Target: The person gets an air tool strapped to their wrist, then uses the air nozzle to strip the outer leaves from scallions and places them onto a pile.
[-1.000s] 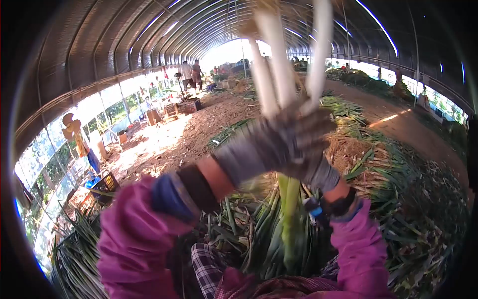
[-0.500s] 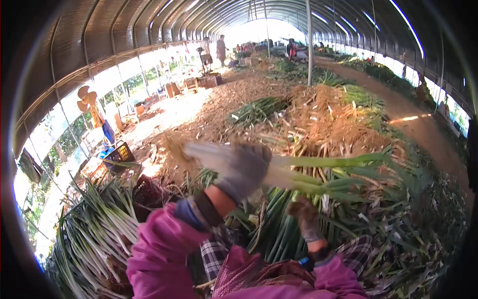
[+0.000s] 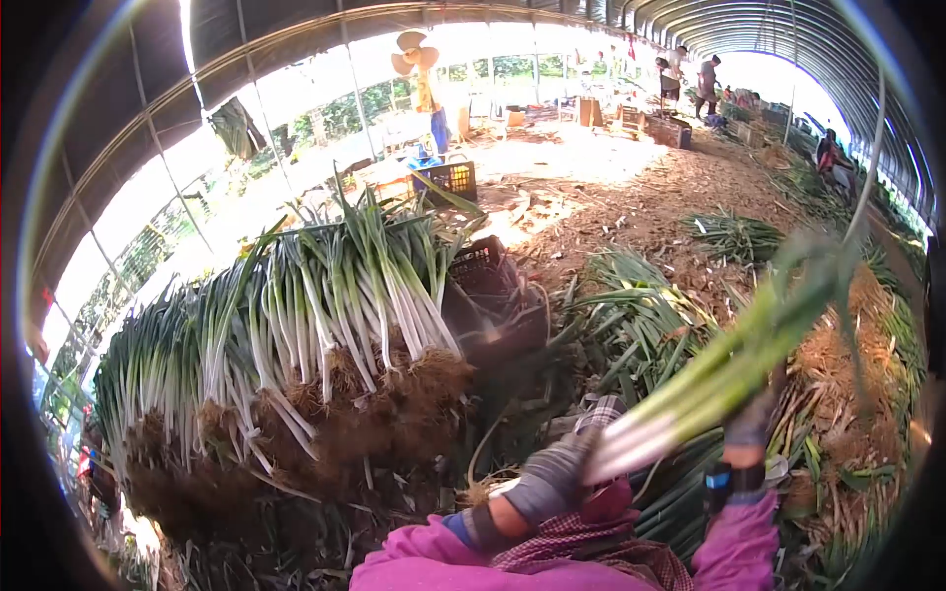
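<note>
A bunch of long green onions (image 3: 700,384) slants up to the right, its white ends low and its green leaves blurred by motion. My left hand (image 3: 552,480), in a grey glove, is closed around the white ends above my lap. My right hand (image 3: 753,422), also gloved, is at the underside of the bunch near the leaves. Its fingers are hidden behind the stalks and blurred, so I cannot tell whether they grip. More green onions (image 3: 680,502) lie under the bunch, between my arms.
A large stack of green onions (image 3: 325,305) with soil-covered roots stands at left. Beside it is a dark plastic crate (image 3: 503,295). Leaf piles (image 3: 641,315) lie ahead. A yellow-lit crate (image 3: 448,179) and a fan (image 3: 414,54) stand farther back. Two people (image 3: 706,84) are in the distance.
My view has turned left, showing more of the stacked onions. The bunch has swung from lying nearly level to slanting up right. My right hand has come up against the bunch.
</note>
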`<act>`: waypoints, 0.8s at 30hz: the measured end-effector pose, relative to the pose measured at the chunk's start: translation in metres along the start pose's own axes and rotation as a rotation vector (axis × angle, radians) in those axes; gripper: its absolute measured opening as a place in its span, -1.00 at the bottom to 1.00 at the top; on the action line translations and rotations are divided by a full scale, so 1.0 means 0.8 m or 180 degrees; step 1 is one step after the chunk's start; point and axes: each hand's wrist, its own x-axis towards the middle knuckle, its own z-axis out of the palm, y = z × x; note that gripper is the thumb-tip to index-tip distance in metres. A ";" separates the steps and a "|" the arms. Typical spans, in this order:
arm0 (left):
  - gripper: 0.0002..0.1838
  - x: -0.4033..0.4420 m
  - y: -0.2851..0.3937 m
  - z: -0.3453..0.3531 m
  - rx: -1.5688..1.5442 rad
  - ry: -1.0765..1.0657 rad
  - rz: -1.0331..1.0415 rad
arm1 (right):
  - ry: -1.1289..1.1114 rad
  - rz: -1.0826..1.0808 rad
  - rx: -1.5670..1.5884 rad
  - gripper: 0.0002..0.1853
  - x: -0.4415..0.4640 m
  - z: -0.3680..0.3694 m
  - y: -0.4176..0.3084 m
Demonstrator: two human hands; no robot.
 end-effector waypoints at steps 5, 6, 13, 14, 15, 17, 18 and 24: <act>-0.46 0.027 -0.156 -0.076 0.0251 0.2130 -0.0455 | -0.2071 0.0047 -0.1569 0.07 0.033 0.208 0.034; -0.49 0.025 -0.210 -0.096 0.0850 0.2370 -0.0759 | -0.2172 0.0101 -0.1779 0.10 0.030 0.207 0.035; -0.56 0.104 -0.459 -0.234 0.1537 0.1612 -0.1648 | 0.0236 0.0017 -0.2548 -0.27 -0.043 -0.080 -0.045; -0.57 0.134 -0.471 -0.242 0.1461 0.1523 -0.1509 | 0.0741 -0.0020 -0.2513 -0.36 -0.064 -0.132 -0.072; -0.57 0.163 -0.465 -0.243 0.1287 0.1490 -0.1321 | 0.1120 -0.0019 -0.2359 -0.44 -0.086 -0.196 -0.108; -0.58 0.217 -0.425 -0.220 0.0659 0.1350 -0.0856 | 0.1800 -0.0175 -0.2320 -0.57 -0.133 -0.233 -0.163; -0.58 0.241 -0.386 -0.189 0.0089 0.1187 -0.0530 | 0.2105 -0.0375 -0.2435 -0.60 -0.144 -0.220 -0.186; -0.70 0.309 -0.037 0.100 0.0555 -0.0208 0.1153 | 0.2365 -0.1237 -0.2540 -0.66 -0.175 -0.216 -0.209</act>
